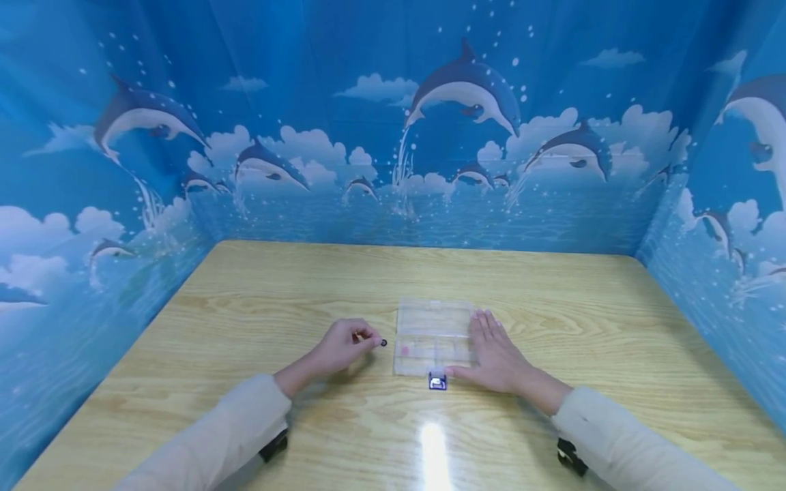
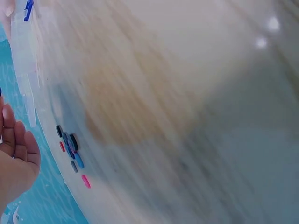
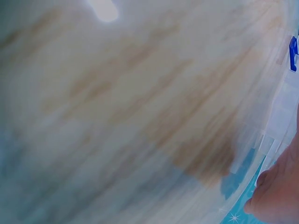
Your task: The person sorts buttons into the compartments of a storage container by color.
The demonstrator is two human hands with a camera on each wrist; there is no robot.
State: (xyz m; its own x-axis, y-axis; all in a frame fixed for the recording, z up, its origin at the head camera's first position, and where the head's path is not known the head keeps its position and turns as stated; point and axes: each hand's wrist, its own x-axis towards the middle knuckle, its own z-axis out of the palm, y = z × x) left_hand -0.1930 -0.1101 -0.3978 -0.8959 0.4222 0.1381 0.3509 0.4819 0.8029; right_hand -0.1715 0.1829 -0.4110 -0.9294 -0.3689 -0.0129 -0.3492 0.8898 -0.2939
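My left hand (image 1: 346,346) pinches a small black button (image 1: 383,343) between thumb and fingertips, just left of a clear plastic box. The box (image 1: 417,368) lies with its lid (image 1: 432,314) folded back, away from me. Inside its left part is a small pink piece (image 1: 404,350). A blue latch (image 1: 437,380) sits at the front edge. Spread out, my right hand (image 1: 497,358) rests along the right side of the box, its thumb near the latch. In the left wrist view, several coloured buttons (image 2: 72,144) lie on the table near the left hand; in the head view that hand hides them.
The wood-grain table (image 1: 295,279) reaches back to a blue dolphin-print curtain (image 1: 344,123), which also encloses both sides. Glare (image 1: 434,450) shines on the tabletop in front of the box. Dark straps or devices show under both sleeves (image 1: 245,416).
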